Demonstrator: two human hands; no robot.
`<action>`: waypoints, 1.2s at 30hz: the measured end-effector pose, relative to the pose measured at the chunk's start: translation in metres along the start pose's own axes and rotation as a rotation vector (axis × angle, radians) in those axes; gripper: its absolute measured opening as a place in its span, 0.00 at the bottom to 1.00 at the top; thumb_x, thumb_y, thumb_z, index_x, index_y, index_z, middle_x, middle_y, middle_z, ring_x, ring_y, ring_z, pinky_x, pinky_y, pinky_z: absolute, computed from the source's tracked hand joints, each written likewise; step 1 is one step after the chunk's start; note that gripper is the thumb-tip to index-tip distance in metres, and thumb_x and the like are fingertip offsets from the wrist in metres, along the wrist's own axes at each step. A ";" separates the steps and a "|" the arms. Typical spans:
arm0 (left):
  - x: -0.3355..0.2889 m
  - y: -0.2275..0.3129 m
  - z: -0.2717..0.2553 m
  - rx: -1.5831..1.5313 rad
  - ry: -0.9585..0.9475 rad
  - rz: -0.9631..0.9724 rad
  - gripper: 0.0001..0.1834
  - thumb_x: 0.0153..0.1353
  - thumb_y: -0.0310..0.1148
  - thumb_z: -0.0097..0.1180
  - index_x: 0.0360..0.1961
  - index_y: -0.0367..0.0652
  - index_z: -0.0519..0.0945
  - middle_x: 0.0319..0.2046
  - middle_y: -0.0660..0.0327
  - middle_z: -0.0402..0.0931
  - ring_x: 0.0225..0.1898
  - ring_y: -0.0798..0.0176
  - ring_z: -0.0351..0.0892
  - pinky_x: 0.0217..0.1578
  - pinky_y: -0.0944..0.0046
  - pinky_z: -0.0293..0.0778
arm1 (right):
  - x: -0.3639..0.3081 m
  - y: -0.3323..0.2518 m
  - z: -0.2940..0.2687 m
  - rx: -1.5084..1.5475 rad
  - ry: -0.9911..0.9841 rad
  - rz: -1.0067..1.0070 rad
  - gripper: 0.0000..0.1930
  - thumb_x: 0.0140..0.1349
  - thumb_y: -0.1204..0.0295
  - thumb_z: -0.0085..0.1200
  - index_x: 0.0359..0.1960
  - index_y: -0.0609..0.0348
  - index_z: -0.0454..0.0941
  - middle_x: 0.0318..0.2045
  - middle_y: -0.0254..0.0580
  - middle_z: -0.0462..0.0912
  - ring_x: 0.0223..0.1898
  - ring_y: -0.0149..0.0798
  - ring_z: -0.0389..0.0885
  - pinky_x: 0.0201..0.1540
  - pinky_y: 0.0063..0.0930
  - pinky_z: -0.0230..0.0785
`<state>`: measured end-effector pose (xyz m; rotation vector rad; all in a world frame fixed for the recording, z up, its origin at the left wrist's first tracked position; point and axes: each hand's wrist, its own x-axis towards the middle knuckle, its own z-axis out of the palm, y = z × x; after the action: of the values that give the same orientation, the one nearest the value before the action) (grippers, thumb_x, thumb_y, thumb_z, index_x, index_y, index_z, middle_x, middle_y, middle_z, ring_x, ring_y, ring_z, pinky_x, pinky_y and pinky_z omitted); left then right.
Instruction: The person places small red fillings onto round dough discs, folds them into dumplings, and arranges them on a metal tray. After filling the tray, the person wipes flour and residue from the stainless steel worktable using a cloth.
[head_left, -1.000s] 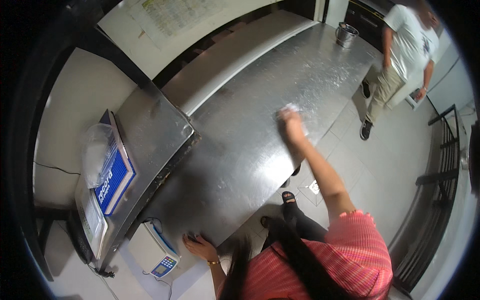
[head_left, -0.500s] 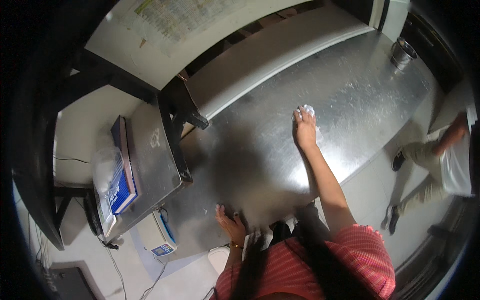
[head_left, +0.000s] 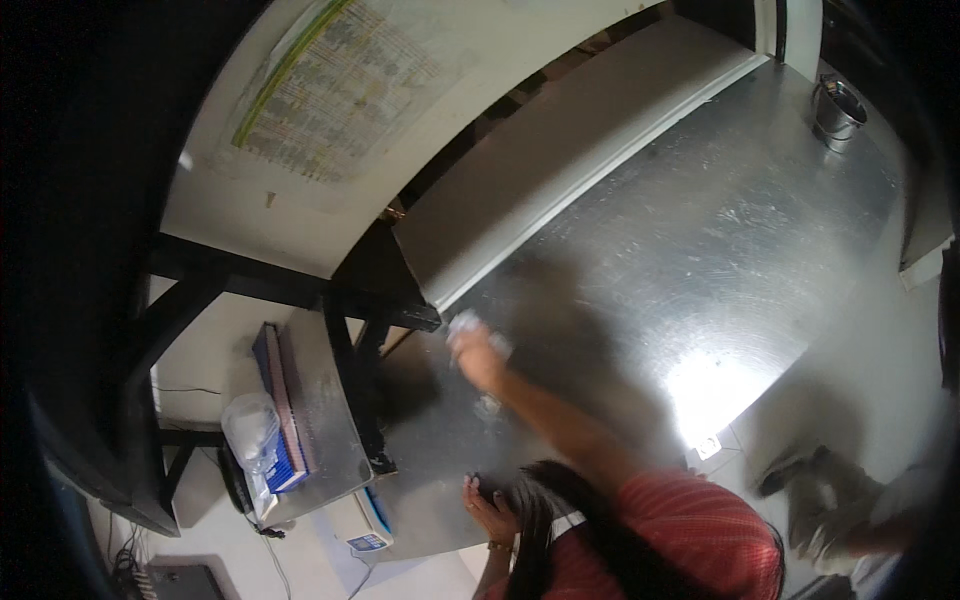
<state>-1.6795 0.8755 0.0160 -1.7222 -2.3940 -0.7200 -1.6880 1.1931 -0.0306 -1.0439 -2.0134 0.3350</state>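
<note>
My right hand [head_left: 478, 352] presses a crumpled white cloth [head_left: 463, 324] flat on the steel counter [head_left: 700, 260]; the cloth bunches at the fingertips, toward eleven o'clock, beside the raised ledge [head_left: 560, 150]. My left hand [head_left: 487, 497] rests loosely curled and empty at the near edge. A small metal pail [head_left: 836, 106] stands well apart at two o'clock; its contents are hidden.

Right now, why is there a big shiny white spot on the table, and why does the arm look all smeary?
Head view: the white spot is lamp glare bouncing off the metal table; the right hand, pressing a white cloth, is smeared by motion blur; the table's straight edges curve because of the fisheye lens; the corners are black.
</note>
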 end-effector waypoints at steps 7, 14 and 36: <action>0.002 0.008 -0.005 0.001 -0.077 -0.029 0.25 0.60 0.36 0.45 0.55 0.33 0.60 0.57 0.42 0.58 0.58 0.40 0.55 0.58 0.47 0.50 | 0.010 0.188 -0.165 -0.690 0.336 0.294 0.14 0.58 0.70 0.43 0.44 0.61 0.71 0.44 0.47 0.74 0.48 0.46 0.70 0.54 0.43 0.59; 0.002 0.004 -0.004 -0.027 -0.035 0.016 0.26 0.62 0.37 0.43 0.56 0.32 0.59 0.56 0.40 0.58 0.57 0.39 0.57 0.57 0.45 0.52 | 0.043 0.079 -0.023 0.027 0.004 -0.032 0.19 0.60 0.67 0.40 0.51 0.63 0.67 0.52 0.52 0.68 0.55 0.49 0.66 0.59 0.47 0.53; -0.002 0.018 -0.015 -0.068 0.111 0.110 0.23 0.64 0.38 0.39 0.51 0.27 0.65 0.52 0.39 0.63 0.55 0.40 0.61 0.55 0.48 0.56 | -0.168 0.309 -0.599 0.826 0.835 0.739 0.18 0.62 0.78 0.43 0.55 0.60 0.69 0.46 0.37 0.77 0.43 0.29 0.74 0.46 0.20 0.66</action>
<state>-1.6647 0.8714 0.0338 -1.7733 -2.2071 -0.8666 -1.0025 1.1778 0.0803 -1.0670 -0.5814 0.8514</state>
